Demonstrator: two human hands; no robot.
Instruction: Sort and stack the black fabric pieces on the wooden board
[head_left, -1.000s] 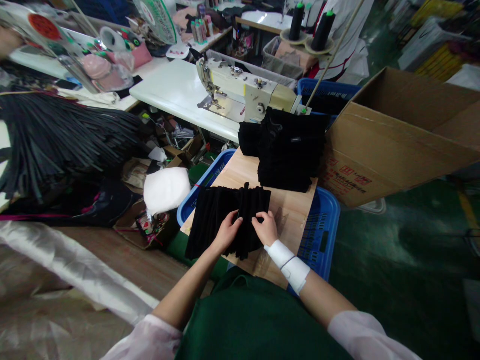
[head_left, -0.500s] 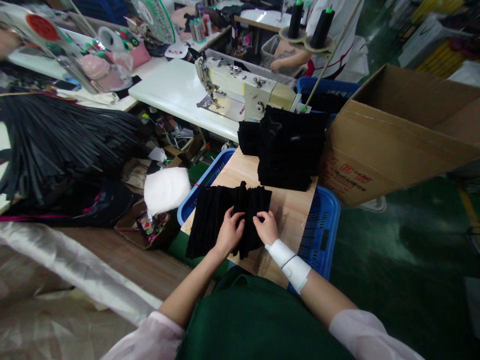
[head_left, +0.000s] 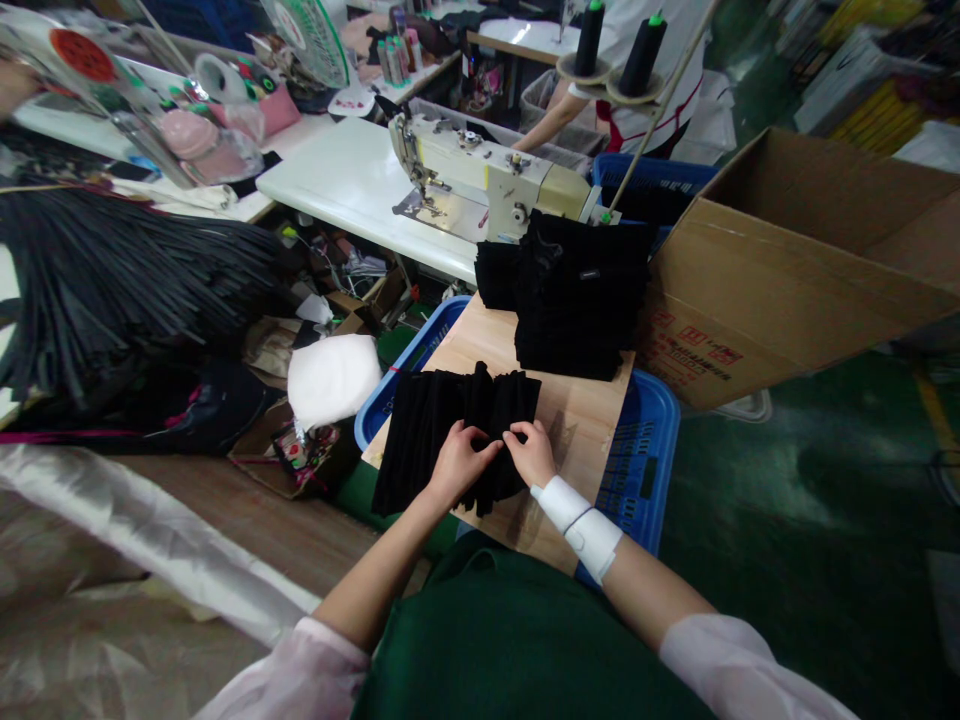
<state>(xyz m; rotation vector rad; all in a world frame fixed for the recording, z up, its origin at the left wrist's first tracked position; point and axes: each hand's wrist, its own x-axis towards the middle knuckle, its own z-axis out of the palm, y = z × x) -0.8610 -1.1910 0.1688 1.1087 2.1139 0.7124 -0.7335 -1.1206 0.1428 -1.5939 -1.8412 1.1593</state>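
Note:
Black fabric pieces [head_left: 420,430] lie in an overlapping row on a light wooden board [head_left: 577,425]. Over the right part of that row, my left hand [head_left: 459,465] has thumb and forefinger closed on the black fabric. Close beside it, my right hand [head_left: 531,452], with a white band round the wrist, pinches the same fabric. The two sets of fingertips almost meet. What exactly lies between them is partly hidden by the fingers and the dark cloth. Behind the row stands a taller stack of folded black fabric [head_left: 581,310].
The board rests on a blue plastic basket [head_left: 651,470]. A sewing machine [head_left: 495,170] stands on the white table beyond. An open cardboard box [head_left: 772,300] is at the right, dark strips [head_left: 135,270] hang at the left, and a co-worker's arm [head_left: 551,122] shows behind.
My left hand's thumb and forefinger have moved right, toward my right fingertips. My right hand has hardly moved. Behind the machine, the co-worker's arm has shifted left.

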